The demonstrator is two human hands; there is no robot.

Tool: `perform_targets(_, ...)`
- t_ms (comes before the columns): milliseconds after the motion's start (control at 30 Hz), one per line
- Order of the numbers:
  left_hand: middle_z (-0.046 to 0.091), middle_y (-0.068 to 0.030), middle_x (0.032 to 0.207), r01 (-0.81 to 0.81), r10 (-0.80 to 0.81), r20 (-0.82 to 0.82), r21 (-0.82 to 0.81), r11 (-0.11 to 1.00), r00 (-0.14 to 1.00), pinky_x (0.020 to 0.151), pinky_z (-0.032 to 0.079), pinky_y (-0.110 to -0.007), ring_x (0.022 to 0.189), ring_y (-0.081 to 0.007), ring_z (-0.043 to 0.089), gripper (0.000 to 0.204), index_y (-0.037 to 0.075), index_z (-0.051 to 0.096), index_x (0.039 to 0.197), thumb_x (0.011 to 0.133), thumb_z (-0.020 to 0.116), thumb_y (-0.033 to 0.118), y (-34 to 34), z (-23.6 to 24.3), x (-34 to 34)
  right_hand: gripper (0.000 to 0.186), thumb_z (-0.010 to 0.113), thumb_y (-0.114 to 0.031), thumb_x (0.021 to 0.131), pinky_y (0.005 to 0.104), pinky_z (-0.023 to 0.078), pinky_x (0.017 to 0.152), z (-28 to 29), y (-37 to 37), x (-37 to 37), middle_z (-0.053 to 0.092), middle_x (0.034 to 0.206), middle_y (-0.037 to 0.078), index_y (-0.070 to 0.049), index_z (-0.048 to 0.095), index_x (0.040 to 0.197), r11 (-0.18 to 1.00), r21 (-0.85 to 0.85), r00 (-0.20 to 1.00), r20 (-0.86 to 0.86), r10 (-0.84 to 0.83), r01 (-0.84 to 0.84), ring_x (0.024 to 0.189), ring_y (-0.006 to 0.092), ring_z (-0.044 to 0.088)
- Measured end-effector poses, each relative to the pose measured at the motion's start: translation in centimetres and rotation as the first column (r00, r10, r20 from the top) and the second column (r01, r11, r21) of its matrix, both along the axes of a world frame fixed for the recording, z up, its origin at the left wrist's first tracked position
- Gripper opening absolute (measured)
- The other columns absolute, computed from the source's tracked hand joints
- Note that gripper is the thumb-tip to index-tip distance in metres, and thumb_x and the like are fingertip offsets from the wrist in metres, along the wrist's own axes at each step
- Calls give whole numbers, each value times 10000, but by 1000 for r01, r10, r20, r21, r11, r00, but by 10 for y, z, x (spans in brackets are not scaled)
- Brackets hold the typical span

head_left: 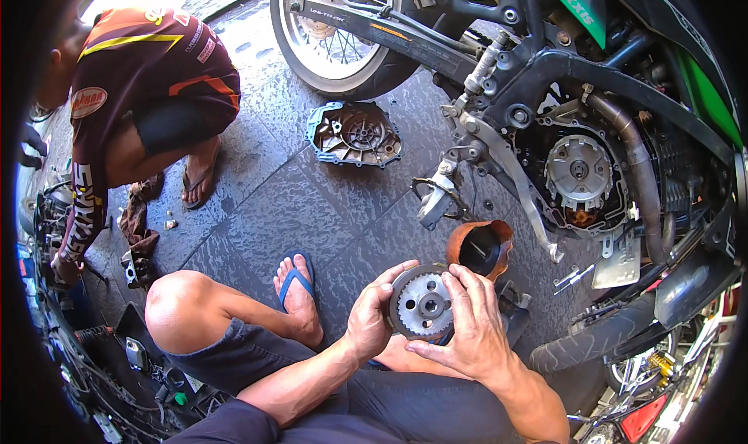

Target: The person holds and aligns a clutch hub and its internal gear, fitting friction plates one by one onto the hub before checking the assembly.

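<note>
Above my lap I hold a round metal clutch hub (423, 304), toothed at the edge and pierced by several holes, its flat face turned up toward me. My left hand (372, 310) is closed on its left rim, fingers curled along the edge. My right hand (473, 319) grips the right side, fingertips over the top and thumb at the lower edge. Just beyond my right hand stands an orange-brown container (499, 251) with a dark inside. Farther right, a clutch basket (578, 171) shows in the motorcycle's open engine case.
A motorcycle (576, 70) fills the right side, its rear wheel (343, 31) at the back. An engine cover (361, 134) lies inside-up on the tiled floor (265, 210). Another person (156, 78) crouches at far left, beside a brown rag (139, 218) and scattered parts.
</note>
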State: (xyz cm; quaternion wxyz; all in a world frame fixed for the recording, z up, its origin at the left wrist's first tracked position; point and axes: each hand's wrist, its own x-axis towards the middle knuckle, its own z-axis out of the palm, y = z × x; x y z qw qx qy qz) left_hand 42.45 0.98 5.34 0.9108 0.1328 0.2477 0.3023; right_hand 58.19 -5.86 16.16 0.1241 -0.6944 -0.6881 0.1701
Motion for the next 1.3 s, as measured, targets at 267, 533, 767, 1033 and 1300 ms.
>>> perform_targets(267,547,-212,1492,24,-24,24,-8,1000,999,1197,401,-457,1381,-320,539,711,-39,414,1533,932,509,330,3,4,-1,1162,966,-437,633,560,397,1137,1,0,3,450,1471,293,95,380,1483,1000,3,998,-62,18,-17,1335,474,455)
perform_targets(533,551,-213,1488,29,-29,20,9,1000,999,1192,407,-457,1380,-323,541,719,-40,413,1534,924,516,326,3,1,-2,1169,978,-409,619,552,407,1140,1,1,7,459,1468,290,93,379,1489,999,-4,995,-89,37,-38,1343,466,457)
perform_targets(767,554,-213,1483,44,-45,21,22,999,999,1183,421,-460,1365,-324,556,713,-34,410,1538,926,512,319,3,1,-2,1158,979,-401,622,546,416,1134,2,1,9,476,1458,277,88,386,1488,999,-23,995,-85,46,-48,1338,461,465)
perform_targets(1033,577,-212,1456,30,-30,48,-9,1000,998,1170,441,-456,1352,-321,568,692,-46,410,1532,931,517,282,2,-1,-2,1076,970,-372,640,540,418,1133,4,-2,8,505,1448,252,64,438,1468,999,1,997,-69,42,-42,1326,447,487)
perform_targets(1300,604,-214,1409,-2,1,-155,-8,1000,988,1135,472,-415,1294,-296,607,634,-61,451,1490,892,480,148,1,-10,4,642,855,-282,835,431,549,934,-10,20,25,659,1185,224,82,606,1301,984,-50,938,-299,-177,170,1046,336,665)
